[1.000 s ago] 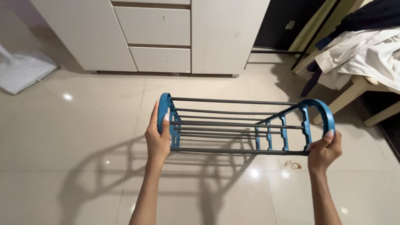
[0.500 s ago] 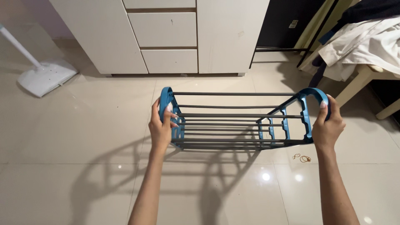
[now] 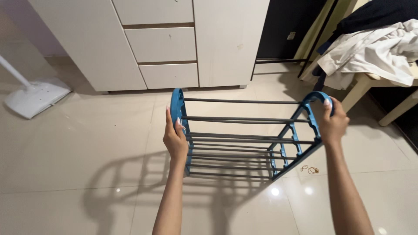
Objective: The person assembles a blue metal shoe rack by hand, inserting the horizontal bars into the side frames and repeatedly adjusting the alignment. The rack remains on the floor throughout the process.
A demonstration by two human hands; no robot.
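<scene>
Across the top of the frame a white cabinet [image 3: 165, 43] with drawers is standing on the pale tiled floor [image 3: 74, 148], with a heap of clothes [image 3: 374, 48] lying on a table at the upper right and a white mop head [image 3: 35, 95] resting at the left edge. In the middle you are holding a blue rack [image 3: 244, 137] with grey rods, your left hand [image 3: 175, 138] curling its fingers around the left end frame and your right hand [image 3: 333, 123] gripping the arched top of the right end frame. A few rubber bands [image 3: 309, 169] are lying on the floor just below the rack's lower right corner.
</scene>
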